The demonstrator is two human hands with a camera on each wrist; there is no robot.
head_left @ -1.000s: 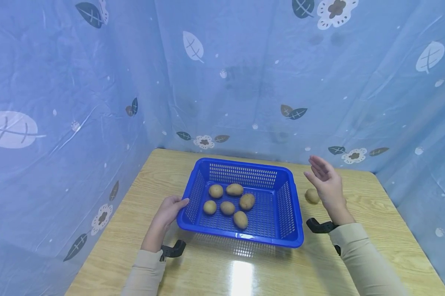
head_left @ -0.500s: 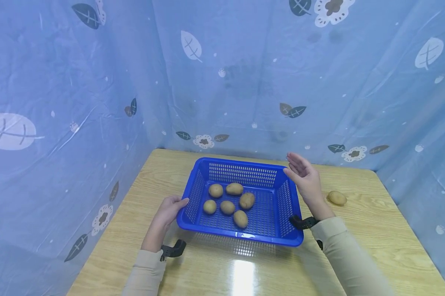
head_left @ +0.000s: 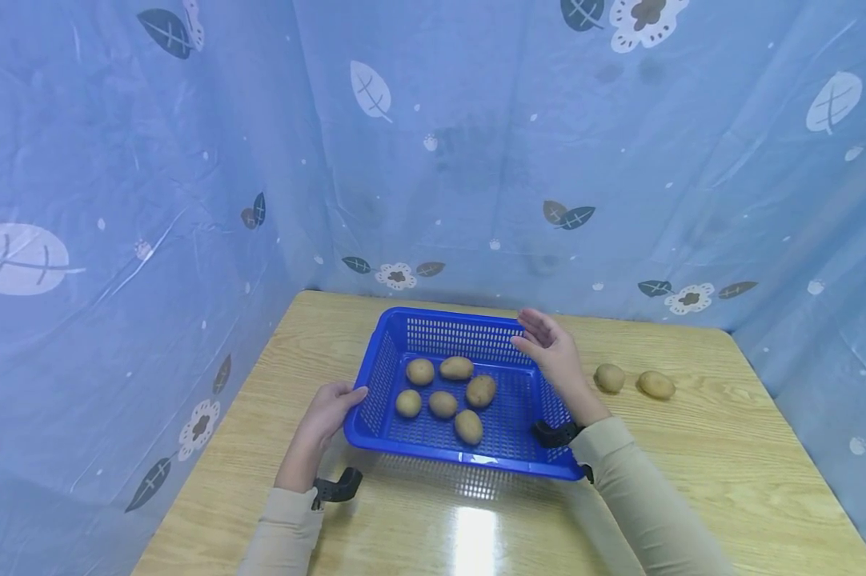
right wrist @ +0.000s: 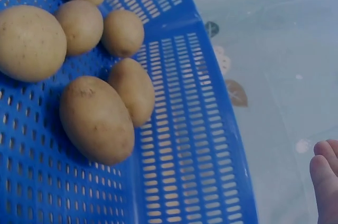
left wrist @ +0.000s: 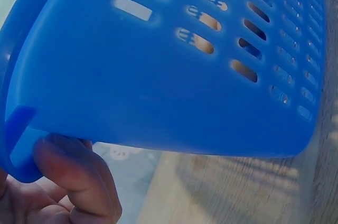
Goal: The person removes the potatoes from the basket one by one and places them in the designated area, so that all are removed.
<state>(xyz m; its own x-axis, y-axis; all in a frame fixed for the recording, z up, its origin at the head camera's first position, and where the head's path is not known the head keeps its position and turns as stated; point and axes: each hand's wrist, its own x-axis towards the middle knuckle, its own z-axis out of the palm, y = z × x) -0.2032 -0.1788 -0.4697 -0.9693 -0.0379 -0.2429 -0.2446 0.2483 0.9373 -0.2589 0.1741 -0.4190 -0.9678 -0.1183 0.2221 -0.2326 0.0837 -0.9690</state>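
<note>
A blue plastic basket [head_left: 469, 459] with slotted walls stands on the table, and several potatoes [head_left: 480, 391] lie on its floor. My left hand [head_left: 330, 410] grips the basket's left rim, thumb on top; in the left wrist view its curled fingers [left wrist: 76, 174] show under the rim. Above the right part of the basket hovers my right hand [head_left: 554, 356], fingers extended and thumb apart, holding nothing. In the right wrist view, its fingertips [right wrist: 322, 168] appear at the lower right, away from the potatoes [right wrist: 97, 121].
To the right of the basket, a round potato [head_left: 609, 378] and an oval potato [head_left: 656, 385] lie close together on the wooden table [head_left: 721, 464]. A blue patterned curtain [head_left: 476, 160] hangs behind the table and along both sides.
My right hand has moved left, from over the table beside the basket to above the basket. Both potatoes on the table now show from behind it. The left hand and basket stay put.
</note>
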